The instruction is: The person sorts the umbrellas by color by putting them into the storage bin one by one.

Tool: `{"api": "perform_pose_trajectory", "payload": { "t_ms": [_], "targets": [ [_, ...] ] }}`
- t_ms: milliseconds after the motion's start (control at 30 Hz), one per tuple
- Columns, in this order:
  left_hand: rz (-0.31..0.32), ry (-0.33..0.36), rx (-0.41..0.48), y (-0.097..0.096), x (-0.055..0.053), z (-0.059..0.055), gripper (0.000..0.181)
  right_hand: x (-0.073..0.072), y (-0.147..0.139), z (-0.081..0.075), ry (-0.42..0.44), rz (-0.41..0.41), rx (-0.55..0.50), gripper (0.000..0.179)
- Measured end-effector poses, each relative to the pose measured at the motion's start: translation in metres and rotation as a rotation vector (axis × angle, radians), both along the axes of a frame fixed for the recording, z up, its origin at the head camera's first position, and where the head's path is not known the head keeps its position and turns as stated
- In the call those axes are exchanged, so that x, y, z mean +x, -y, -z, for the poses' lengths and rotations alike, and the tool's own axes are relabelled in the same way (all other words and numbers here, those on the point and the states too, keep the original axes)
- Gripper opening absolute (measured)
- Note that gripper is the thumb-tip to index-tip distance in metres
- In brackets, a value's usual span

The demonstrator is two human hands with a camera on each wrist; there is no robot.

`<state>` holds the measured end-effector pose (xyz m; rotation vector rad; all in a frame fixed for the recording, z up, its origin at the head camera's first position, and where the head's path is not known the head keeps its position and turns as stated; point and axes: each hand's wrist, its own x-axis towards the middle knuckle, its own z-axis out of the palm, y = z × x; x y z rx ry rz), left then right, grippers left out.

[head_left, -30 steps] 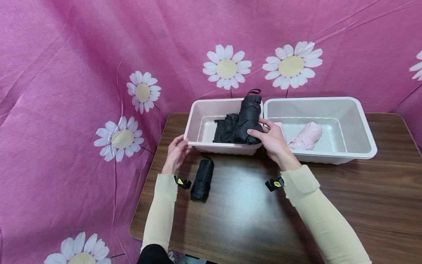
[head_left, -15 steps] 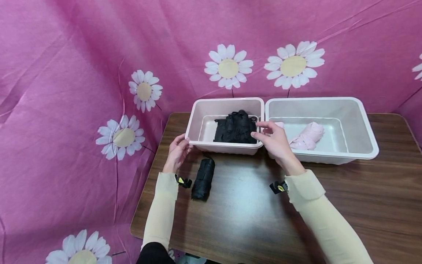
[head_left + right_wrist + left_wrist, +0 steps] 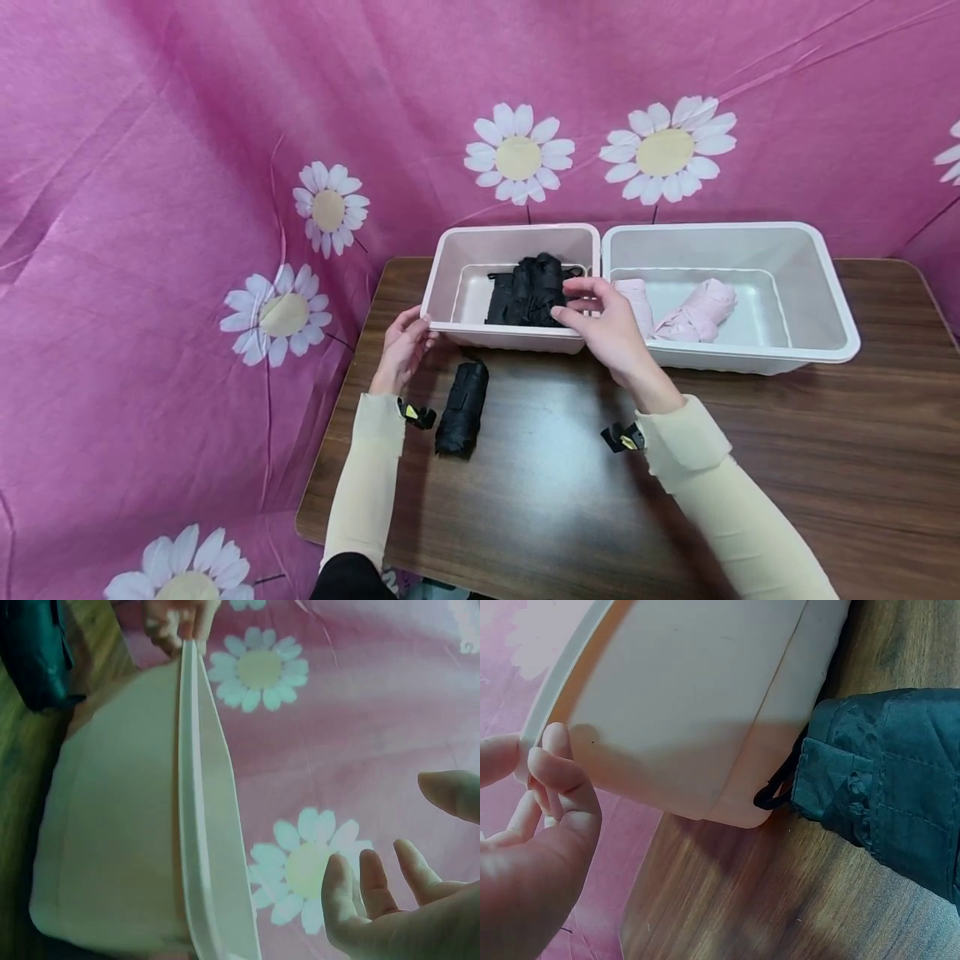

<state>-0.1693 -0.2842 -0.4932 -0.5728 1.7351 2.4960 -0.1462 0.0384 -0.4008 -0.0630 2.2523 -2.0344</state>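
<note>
My left hand (image 3: 405, 350) pinches the rim of the left white plastic bin (image 3: 517, 337) at its near left corner; the left wrist view shows the thumb and fingers on either side of that rim. Several black folded umbrellas (image 3: 525, 292) lie side by side inside this bin. Over its right end hovers my right hand (image 3: 603, 325), fingers apart and holding nothing, fingertips close to the umbrellas in the head view. Another black folded umbrella (image 3: 461, 410), its wrist loop toward the bin, lies on the table in front of the left hand.
A second, larger white bin (image 3: 817, 300) stands right beside the first, with pink wrapped bundles (image 3: 697, 312) in it. Both stand on a brown wooden table (image 3: 570, 500). A pink flowered cloth (image 3: 420, 100) hangs behind and to the left.
The right hand has let go of a black umbrella, now lying in the left bin, drawn back right, then moved left over the umbrellas again. The left hand stays at the rim.
</note>
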Motion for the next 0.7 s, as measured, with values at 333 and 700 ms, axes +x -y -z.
{"api": "perform_pose_trajectory", "payload": {
  "t_ms": [333, 700],
  "targets": [
    [-0.011, 0.02, -0.025, -0.003, 0.003, -0.005, 0.041, 0.016, 0.033, 0.036, 0.109, -0.031, -0.012, 0.05],
    [-0.01, 0.017, -0.029, -0.003, 0.003, -0.006, 0.039, 0.039, 0.078, 0.094, 0.228, -0.033, 0.156, 0.056]
  ]
}}
